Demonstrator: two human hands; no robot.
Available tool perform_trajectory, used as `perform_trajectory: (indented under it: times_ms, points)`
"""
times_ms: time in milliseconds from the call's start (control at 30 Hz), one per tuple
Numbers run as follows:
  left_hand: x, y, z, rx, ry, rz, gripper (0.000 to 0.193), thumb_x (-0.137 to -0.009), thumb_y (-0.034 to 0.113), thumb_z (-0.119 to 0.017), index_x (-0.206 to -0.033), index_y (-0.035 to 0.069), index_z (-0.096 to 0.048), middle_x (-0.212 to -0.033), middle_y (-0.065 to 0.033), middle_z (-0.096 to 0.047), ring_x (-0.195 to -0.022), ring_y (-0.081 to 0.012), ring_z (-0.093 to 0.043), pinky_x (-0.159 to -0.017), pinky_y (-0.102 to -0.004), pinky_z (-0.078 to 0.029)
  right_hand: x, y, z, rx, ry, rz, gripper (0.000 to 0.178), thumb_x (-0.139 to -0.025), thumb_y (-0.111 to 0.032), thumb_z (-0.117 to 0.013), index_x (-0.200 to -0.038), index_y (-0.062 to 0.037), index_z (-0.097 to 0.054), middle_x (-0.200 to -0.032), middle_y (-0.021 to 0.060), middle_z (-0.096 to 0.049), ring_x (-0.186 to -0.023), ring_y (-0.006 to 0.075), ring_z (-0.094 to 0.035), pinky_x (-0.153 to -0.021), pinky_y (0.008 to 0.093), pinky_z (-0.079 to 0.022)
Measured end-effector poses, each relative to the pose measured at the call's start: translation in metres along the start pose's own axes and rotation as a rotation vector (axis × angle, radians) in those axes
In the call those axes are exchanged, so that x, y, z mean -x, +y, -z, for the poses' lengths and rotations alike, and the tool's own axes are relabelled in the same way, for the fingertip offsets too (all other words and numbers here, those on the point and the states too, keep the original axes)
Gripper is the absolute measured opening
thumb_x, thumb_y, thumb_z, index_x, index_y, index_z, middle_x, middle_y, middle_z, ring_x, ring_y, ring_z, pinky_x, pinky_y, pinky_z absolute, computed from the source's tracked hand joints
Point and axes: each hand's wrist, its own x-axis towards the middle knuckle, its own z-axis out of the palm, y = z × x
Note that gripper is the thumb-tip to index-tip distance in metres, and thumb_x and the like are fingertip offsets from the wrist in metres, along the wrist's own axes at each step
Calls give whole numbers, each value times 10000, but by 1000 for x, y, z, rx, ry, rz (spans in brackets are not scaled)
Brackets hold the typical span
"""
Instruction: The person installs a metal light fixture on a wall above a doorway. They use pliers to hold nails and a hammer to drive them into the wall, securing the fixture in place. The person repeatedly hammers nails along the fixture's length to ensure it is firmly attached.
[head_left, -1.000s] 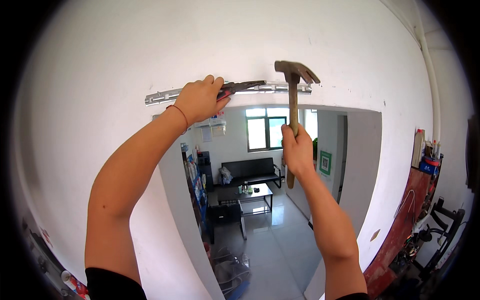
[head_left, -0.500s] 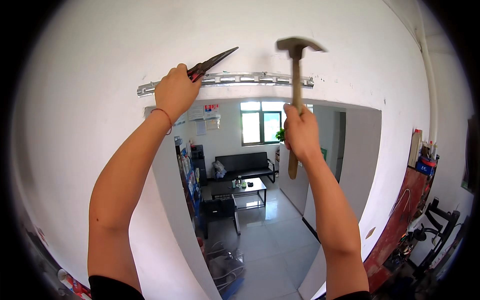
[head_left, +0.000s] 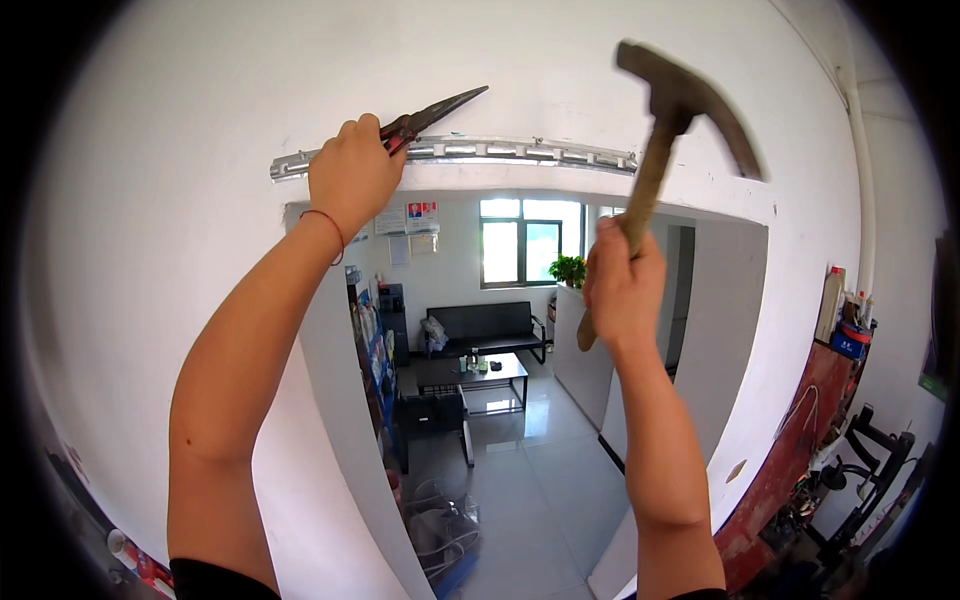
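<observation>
My left hand [head_left: 355, 178] is closed around a pair of long-nose pliers [head_left: 438, 112] with reddish handles. Their dark jaws look closed and point up to the right, above a slotted silver metal rail [head_left: 480, 152]. The rail lies level along the white wall over the doorway, and my left hand covers part of it. In my right hand [head_left: 626, 290] is a claw hammer [head_left: 655, 165], gripped by its wooden handle. Its dark head is raised above the rail's right end, apart from it in the picture, with the curved claw to the right.
Below the rail, the doorway opening [head_left: 690, 212] leads to a room with a black sofa [head_left: 480, 322] and a low table [head_left: 470, 370]. To the right stand a red board [head_left: 790, 440] and several tools and bottles. A white pipe [head_left: 866, 190] runs up the wall.
The hammer has swung up and to the right, its head tilting and appearing larger. My left hand keeps the pliers at nearly the same place by the rail.
</observation>
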Motion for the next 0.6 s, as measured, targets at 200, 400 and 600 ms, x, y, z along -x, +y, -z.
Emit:
perform_trajectory:
  times_ms: [200,400,600]
  points:
    - [0,1,1,8,-44,-2,356,-944,372,-678,-988,27,-601,-1010,-176,-690,-912,-377,-711,-789,-470,-575,-17,14,-3,23,-146,-372,313,-1009,-308,-571,-883,-23,-549,-616,31,-504,-469,138,-498,-455,331,-433]
    - [-2,6,1,18,-41,2,356,-956,372,-659,-985,24,-594,-1019,-181,-687,-931,-385,-707,-809,-471,-567,-15,32,-4,267,-136,-159,337,-1007,-291,-567,-884,23,-581,-672,174,-590,-611,301,-566,-658,468,-476]
    - [0,-2,1,-2,-40,-13,361,-960,381,-655,-985,26,-592,-1023,-183,-687,-921,-388,-709,-804,-478,-566,-1,8,0,78,-78,-120,348,-1015,-308,-561,-886,13,-606,-639,74,-542,-619,169,-513,-622,376,-451]
